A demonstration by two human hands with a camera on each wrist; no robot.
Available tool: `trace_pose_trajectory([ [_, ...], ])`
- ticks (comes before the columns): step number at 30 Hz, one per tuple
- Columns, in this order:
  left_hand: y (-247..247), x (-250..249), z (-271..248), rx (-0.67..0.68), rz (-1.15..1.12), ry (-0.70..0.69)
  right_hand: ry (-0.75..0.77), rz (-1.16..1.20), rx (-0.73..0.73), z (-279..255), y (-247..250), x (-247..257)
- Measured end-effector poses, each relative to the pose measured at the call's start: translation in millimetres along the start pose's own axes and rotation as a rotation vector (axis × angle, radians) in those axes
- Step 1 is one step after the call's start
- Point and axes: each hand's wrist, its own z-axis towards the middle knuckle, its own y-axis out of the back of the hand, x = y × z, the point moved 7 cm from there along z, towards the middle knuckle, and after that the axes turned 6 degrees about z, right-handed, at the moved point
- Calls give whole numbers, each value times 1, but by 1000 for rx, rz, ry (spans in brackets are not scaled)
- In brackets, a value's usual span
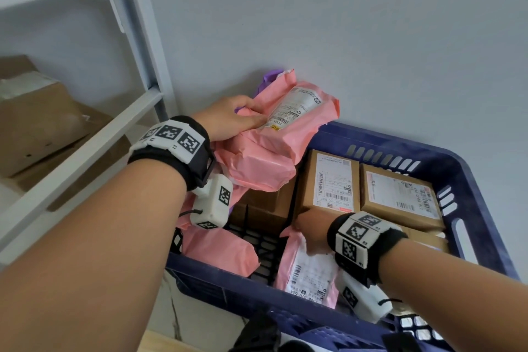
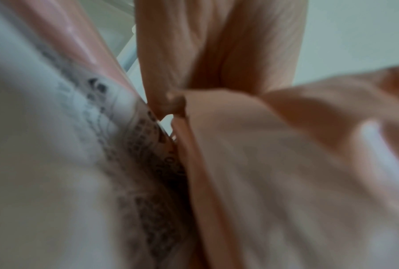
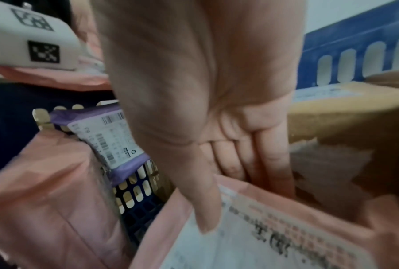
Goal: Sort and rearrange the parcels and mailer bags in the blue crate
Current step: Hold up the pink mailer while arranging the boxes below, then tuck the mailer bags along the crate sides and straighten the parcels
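Observation:
The blue crate [image 1: 474,180] holds cardboard parcels and pink mailer bags. My left hand [image 1: 251,118] grips a bundle of pink mailer bags [image 1: 274,151], lifted over the crate's back left corner, with a purple mailer [image 1: 268,80] behind it. The left wrist view shows that bundle [image 2: 285,163] only as a blur. My right hand [image 1: 307,227] reaches down at the crate's front. It pinches an upright pink mailer [image 1: 308,268], thumb on its label [image 3: 262,242] and fingers [image 3: 272,154] behind it, against a cardboard box [image 1: 328,180].
A second labelled cardboard box [image 1: 400,194] sits at the crate's right. Another pink mailer [image 1: 217,248] lies at the front left, and a purple mailer [image 3: 115,142] leans on the crate floor. A white shelf frame [image 1: 85,146] with brown boxes [image 1: 34,117] stands to the left.

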Motion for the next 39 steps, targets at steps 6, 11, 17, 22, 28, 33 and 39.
trace_pose_trajectory([
  [6, 0, 0, 0, -3, -3, -6, -54, -23, 122, -3, -7, 8],
  [11, -1, 1, 1, -1, -17, 1, -41, -13, 57, -10, -3, 14],
  [17, -1, 3, 3, -4, -13, 4, 19, -26, 58, -17, -6, 32],
  [22, -1, 5, 5, -12, -30, 11, -51, 121, 82, -30, -2, 8],
  [28, -2, 8, 7, -11, -46, 26, -76, 215, 21, -27, 7, -4],
  [33, -4, 9, 9, 2, -51, 24, -63, 275, -111, -32, 30, -8],
  [39, -4, 12, 11, 6, -47, 23, -87, 416, -245, -57, 83, -36],
])
